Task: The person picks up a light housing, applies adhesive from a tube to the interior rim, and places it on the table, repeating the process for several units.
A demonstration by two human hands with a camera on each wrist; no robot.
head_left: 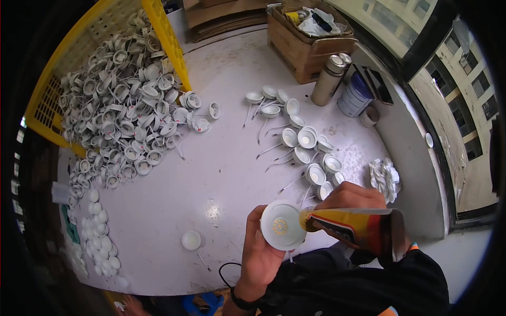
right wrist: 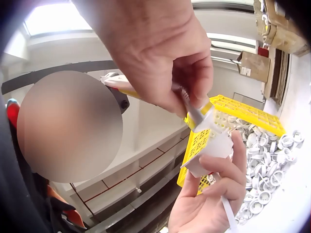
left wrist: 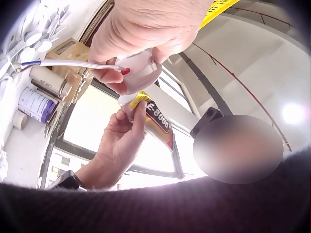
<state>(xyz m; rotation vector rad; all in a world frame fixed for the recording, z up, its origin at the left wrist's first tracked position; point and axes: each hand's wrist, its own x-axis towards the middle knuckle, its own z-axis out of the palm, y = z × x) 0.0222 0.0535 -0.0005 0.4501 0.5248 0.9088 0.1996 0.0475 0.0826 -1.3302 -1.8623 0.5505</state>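
Note:
My left hand (head_left: 259, 266) holds a round white LED downlight (head_left: 283, 225) by its edge, its open face turned up and a ring of yellow LED dots showing inside. The left wrist view shows a white cable (left wrist: 80, 64) coming out of its back beside a red spot. With its fingers curled round it, my right hand (head_left: 353, 196) grips a yellow, black and red glue tube (head_left: 345, 225) marked E-8000 in the left wrist view. The tube is tilted, its nozzle end right at the downlight's rim. In the right wrist view the pale nozzle (right wrist: 204, 121) points down toward the downlight.
Several downlights with cables (head_left: 307, 138) stand to the right on the white table (head_left: 232, 174); one more (head_left: 191, 240) lies near the front. A yellow crate (head_left: 176, 58) spills housings at left, above white discs (head_left: 103, 245). A carton (head_left: 290, 50), flask (head_left: 328, 81) and crumpled tissue (head_left: 385, 179) line the right side.

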